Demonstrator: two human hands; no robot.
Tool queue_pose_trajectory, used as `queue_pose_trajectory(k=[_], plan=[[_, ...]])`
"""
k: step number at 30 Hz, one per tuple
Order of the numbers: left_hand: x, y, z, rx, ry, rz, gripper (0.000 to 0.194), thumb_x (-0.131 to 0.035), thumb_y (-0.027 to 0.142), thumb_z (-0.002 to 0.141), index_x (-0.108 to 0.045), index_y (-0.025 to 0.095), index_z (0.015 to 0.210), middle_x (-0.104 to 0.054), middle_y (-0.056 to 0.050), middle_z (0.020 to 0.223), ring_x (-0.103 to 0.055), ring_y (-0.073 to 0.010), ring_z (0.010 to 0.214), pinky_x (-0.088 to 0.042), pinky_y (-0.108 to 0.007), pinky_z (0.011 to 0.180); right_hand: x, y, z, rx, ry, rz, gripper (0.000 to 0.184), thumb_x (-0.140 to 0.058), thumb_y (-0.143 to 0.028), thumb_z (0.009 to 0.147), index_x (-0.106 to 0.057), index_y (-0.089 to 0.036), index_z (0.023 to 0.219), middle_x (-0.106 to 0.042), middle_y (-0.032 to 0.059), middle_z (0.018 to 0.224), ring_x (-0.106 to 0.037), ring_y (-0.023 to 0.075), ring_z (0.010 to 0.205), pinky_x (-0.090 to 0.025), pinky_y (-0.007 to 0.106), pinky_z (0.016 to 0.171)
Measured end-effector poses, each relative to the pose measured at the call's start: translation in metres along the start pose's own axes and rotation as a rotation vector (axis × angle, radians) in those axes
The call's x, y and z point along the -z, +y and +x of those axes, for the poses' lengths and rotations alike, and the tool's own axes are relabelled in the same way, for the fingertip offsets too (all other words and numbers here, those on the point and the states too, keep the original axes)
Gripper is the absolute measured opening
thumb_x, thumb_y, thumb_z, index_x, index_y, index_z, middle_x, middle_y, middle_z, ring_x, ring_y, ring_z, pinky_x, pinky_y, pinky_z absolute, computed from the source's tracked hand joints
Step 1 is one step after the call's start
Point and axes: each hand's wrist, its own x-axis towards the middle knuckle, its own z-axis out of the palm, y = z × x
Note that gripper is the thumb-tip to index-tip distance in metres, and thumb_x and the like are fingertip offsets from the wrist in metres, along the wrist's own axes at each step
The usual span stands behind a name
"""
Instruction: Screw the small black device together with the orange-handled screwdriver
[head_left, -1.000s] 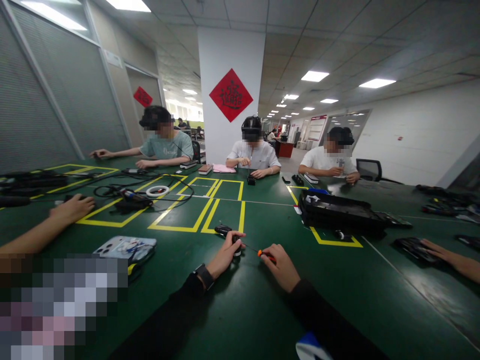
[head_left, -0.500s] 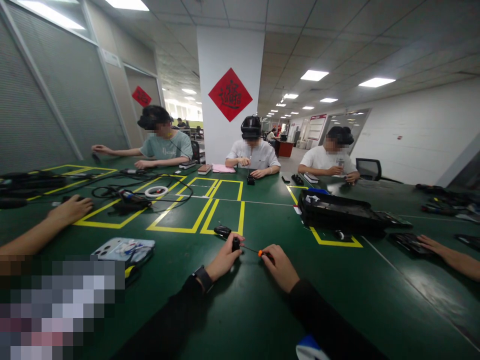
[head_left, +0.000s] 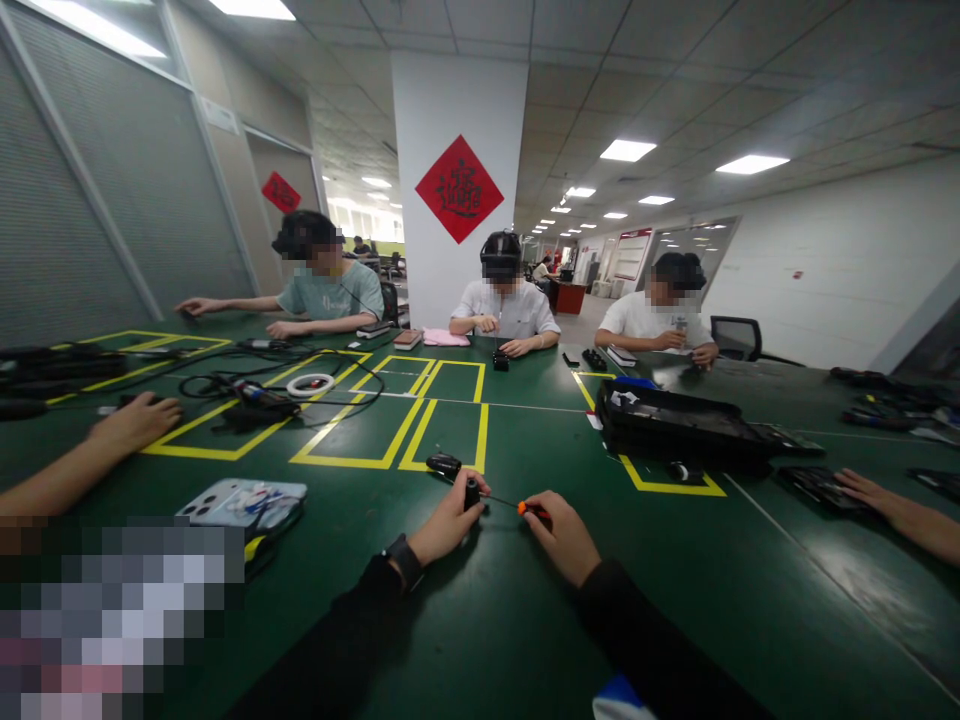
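Observation:
My left hand (head_left: pixel 448 520) is closed around a small black cylindrical part (head_left: pixel 472 492), steadying it just above or on the green tabletop. In my right hand (head_left: pixel 561 535) is a screwdriver (head_left: pixel 523 508) with an orange-and-dark handle, gripped between thumb and fingers. Its thin shaft runs leftward to the black part; whether the tip sits in a screw is too small to tell. Just beyond my left fingers lies another black rounded piece (head_left: pixel 444 464), close to the fingertips.
A long black case (head_left: pixel 675 425) lies at the right. Left are tangled black cables (head_left: pixel 259 395), a white ring (head_left: pixel 310 384) and a phone-like light-blue item (head_left: pixel 244 500). Yellow tape rectangles (head_left: pixel 442 467) mark the green table (head_left: pixel 480 640). Co-workers sit opposite; other people's hands (head_left: pixel 135 422) reach in from both sides.
My hands and the screwdriver keep nearly the same place, with only a slight shift of the right fingers on the handle. The view has moved very slightly.

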Motion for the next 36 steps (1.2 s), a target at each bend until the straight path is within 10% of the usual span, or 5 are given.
queue_pose_trajectory(k=[36], plan=[[0.0027,-0.0036,0.0016,0.14,0.0,-0.287,0.022,-0.051,0.015,0.073,-0.045,0.019,0.093,-0.058,-0.005,0.101,-0.057,-0.0166,0.093,-0.04,-0.034,0.087,0.0016,-0.0003,-0.0029,-0.007,-0.025,0.025,0.02,-0.047,-0.028,0.081,-0.06,-0.019,0.094,-0.059,0.0052,0.092,-0.053,0.0171,0.088,-0.041,0.031,0.081]])
